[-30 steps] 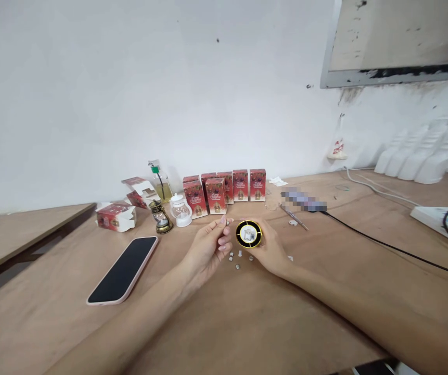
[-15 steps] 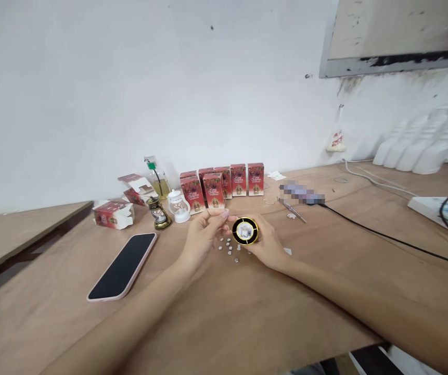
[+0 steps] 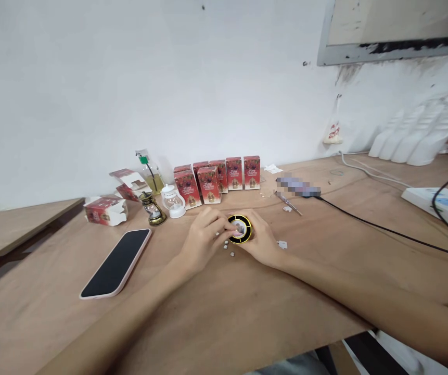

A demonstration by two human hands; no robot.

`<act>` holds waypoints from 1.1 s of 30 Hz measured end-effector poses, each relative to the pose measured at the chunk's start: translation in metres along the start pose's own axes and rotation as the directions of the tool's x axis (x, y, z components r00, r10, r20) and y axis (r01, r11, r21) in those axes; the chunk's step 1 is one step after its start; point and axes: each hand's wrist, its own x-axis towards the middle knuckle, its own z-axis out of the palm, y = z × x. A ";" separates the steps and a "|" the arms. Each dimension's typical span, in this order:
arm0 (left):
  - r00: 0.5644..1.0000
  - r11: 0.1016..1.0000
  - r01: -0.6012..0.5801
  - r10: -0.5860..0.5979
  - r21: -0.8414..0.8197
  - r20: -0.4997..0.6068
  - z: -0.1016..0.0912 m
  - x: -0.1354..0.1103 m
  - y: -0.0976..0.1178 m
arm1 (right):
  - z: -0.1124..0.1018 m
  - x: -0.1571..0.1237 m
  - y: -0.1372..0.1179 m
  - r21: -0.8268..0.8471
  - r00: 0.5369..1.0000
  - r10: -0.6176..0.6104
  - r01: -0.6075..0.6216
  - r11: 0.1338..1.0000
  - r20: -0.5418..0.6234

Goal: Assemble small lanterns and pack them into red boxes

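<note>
Above the table (image 3: 216,307), right fingers (image 3: 253,214) grip a camera-facing round piece (image 3: 243,227); left fingers' (image 3: 219,225) hold is unclear.

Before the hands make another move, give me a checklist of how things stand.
1. Right hand steadying the round black-and-yellow piece: ok, wrapped around its side.
2. Left hand in position: ok, fingertips at the piece's pale centre.
3. Small part between the left fingertips: cannot tell, too small and hidden.
4. Silver pieces contained: not ok, loose on the table.
5. Phone clear of both hands: ok, lying apart.
</note>
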 end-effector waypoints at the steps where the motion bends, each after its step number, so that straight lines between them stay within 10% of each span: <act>1: 1.000 0.999 -0.014 0.015 0.046 -0.001 0.001 -0.001 -0.001 | 0.000 0.000 0.000 -0.002 1.000 0.000 0.000 1.000 0.003; 17: 0.943 0.897 -0.325 0.332 0.300 0.031 0.004 -0.001 -0.009 | -0.003 0.000 0.008 -0.010 0.999 -0.011 0.011 1.000 -0.030; 23: 0.976 0.993 0.113 -0.108 0.014 -0.190 0.016 -0.012 -0.015 | -0.005 0.003 0.015 -0.034 0.991 0.043 -0.048 0.998 -0.124; 33: 0.877 0.944 0.324 -0.324 0.062 0.356 0.056 -0.015 -0.014 | -0.001 0.002 0.028 -0.034 0.976 0.104 -0.113 0.993 -0.190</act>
